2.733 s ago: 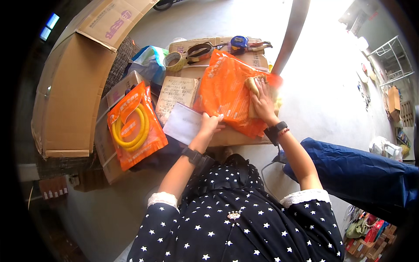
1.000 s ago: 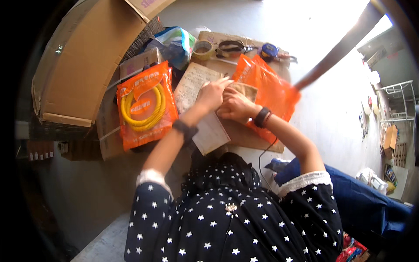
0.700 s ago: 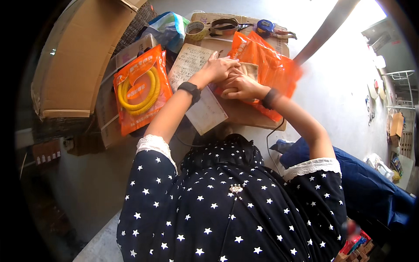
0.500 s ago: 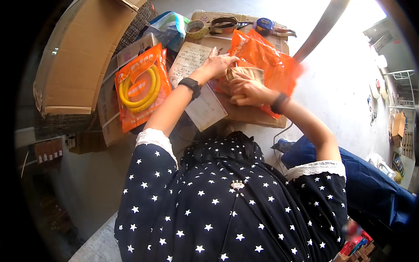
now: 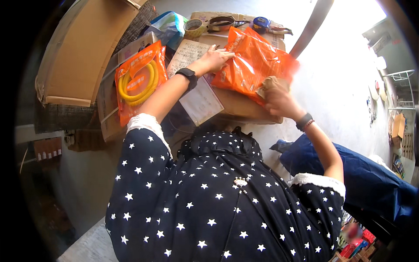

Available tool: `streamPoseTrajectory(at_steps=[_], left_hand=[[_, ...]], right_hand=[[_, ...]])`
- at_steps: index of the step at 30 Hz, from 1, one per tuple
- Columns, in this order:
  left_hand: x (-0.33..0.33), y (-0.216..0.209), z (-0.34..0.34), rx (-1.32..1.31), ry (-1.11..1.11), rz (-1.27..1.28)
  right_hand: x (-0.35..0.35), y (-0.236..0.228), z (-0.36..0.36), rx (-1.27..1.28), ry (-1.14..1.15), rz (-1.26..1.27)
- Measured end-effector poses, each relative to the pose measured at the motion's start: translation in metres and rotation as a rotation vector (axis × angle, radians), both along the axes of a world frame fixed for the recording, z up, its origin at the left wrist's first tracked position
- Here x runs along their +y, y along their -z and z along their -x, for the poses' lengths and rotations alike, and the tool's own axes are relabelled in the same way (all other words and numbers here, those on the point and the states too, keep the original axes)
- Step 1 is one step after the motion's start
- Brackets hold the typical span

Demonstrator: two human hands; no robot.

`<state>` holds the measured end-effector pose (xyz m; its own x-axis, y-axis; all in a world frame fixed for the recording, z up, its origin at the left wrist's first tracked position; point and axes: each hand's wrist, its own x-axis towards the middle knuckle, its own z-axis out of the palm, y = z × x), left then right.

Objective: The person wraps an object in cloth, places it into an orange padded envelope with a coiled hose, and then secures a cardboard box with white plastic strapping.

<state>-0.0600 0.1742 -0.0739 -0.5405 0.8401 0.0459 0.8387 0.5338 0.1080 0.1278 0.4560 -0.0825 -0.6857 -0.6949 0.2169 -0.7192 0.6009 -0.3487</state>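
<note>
An orange plastic bag (image 5: 253, 61), puffed and creased, lies across the cardboard box in front of me. My left hand (image 5: 216, 60) rests at its left edge, fingers stretched out onto the plastic, thumb apart. Over the bag's lower right part, my right hand (image 5: 281, 101) grips a crumpled tan cloth (image 5: 271, 84) and presses it to the plastic. Motion blurs the right fingers somewhat. Left of my left forearm lies a second orange bag (image 5: 126, 70) with a coiled yellow corrugated hose (image 5: 150, 89) showing in it.
The cardboard box (image 5: 248, 113) carries a tape roll (image 5: 193, 27), a strap coil (image 5: 221, 23), a blue tape measure (image 5: 261, 25) and a handwritten cardboard sheet (image 5: 185, 52). A white sheet (image 5: 201, 102) lies beneath my left wrist. A large carton (image 5: 83, 52) stands left, blue fabric (image 5: 345, 174) right.
My right hand has moved right and down across the orange bag with the tan cloth, uncovering the bag's middle. My left hand stays near the bag's left edge.
</note>
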Motion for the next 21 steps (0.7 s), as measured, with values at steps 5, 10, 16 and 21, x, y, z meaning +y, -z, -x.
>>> streamPoseTrajectory(at_steps=[5,10,16,21], left_hand=[[-0.031,-0.028,-0.021,-0.029,0.061,0.015],[-0.075,-0.008,-0.05,0.01,0.196,0.211],[-0.082,-0.005,-0.042,0.047,0.171,0.294],[-0.098,-0.004,0.004,-0.25,-0.16,-0.197]], right_hand=[[0.013,0.007,-0.031,-0.085,0.196,-0.039],[-0.001,0.018,-0.037,-0.182,0.399,0.335],[-0.008,0.035,-0.039,-0.071,0.561,0.271],[-0.015,0.029,-0.042,-0.022,0.588,0.303]])
